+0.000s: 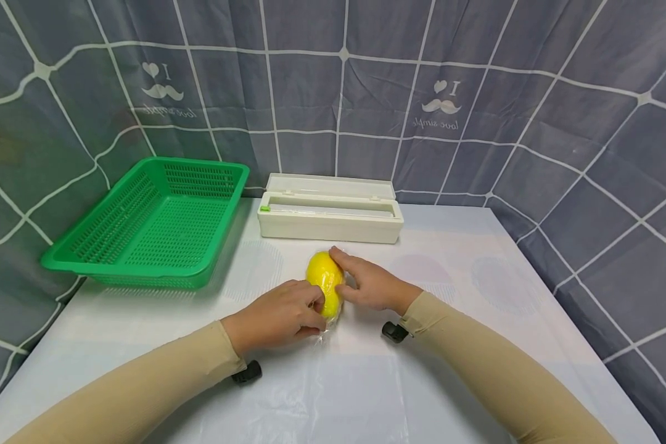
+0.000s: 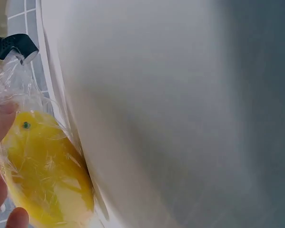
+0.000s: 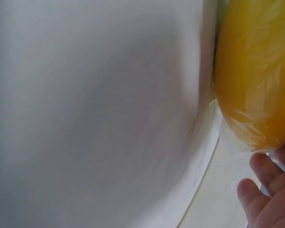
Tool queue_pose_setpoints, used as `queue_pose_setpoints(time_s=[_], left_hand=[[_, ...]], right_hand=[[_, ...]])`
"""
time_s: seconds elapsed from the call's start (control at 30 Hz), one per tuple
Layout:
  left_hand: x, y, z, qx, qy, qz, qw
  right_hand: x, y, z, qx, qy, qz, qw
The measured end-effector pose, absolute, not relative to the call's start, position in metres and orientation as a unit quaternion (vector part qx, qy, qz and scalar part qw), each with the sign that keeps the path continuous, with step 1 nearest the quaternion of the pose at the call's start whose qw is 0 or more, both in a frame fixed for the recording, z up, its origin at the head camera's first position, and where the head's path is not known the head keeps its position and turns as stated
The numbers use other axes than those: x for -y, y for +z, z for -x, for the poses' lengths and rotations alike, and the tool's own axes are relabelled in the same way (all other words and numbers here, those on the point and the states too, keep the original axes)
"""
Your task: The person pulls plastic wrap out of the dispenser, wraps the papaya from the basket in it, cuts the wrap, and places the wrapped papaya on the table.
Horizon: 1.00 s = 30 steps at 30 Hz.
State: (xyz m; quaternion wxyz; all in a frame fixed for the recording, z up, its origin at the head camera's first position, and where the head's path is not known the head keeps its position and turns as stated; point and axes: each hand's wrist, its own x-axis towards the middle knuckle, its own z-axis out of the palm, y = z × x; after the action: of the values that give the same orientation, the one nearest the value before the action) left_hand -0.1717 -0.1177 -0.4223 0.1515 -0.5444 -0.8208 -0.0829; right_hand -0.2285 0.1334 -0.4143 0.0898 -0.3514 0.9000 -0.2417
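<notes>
A yellow oval fruit [image 1: 323,271] lies on the table in front of me, wrapped in clear cling film [image 2: 18,78]. My left hand [image 1: 285,313] is at its near end, with fingers bent and the thumb on the gathered film. The left wrist view shows a green stem spot beside that thumb, and the loose film bunched past the end. Along the fruit's right side rests my right hand [image 1: 374,283], its thumb and forefinger spread apart. In the right wrist view, loosely bent fingers [image 3: 266,173] touch the rounded far end, where more film sticks out.
Behind the fruit stands a white cling film dispenser box [image 1: 330,229] with its lid raised and a roll inside. A green perforated basket [image 1: 200,271] is at the back left of the table [image 1: 449,370]. Grey checked curtains [image 1: 388,86] hang behind and at both sides.
</notes>
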Motion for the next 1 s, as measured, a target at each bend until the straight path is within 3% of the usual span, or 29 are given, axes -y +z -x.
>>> queue_pose_setpoints(time_s=[0.23,0.43,0.7,1.0], left_hand=[[0.12,-0.423,0.172,0.832,-0.149,0.517,0.133],[0.119,-0.419,0.17,0.839,-0.18,0.496,0.132],[0.12,-0.417,0.173,0.859,-0.229,0.447,0.104],[0.118,-0.417,0.173,0.87,-0.298,0.381,0.094]], right_hand=[[-0.135,-0.411,0.22,-0.906,-0.233,0.351,0.028],[-0.135,-0.411,0.207,-0.89,-0.205,0.403,-0.066],[-0.132,-0.414,0.19,-0.868,-0.192,0.455,-0.051],[-0.12,-0.418,0.187,-0.861,-0.181,0.452,-0.144]])
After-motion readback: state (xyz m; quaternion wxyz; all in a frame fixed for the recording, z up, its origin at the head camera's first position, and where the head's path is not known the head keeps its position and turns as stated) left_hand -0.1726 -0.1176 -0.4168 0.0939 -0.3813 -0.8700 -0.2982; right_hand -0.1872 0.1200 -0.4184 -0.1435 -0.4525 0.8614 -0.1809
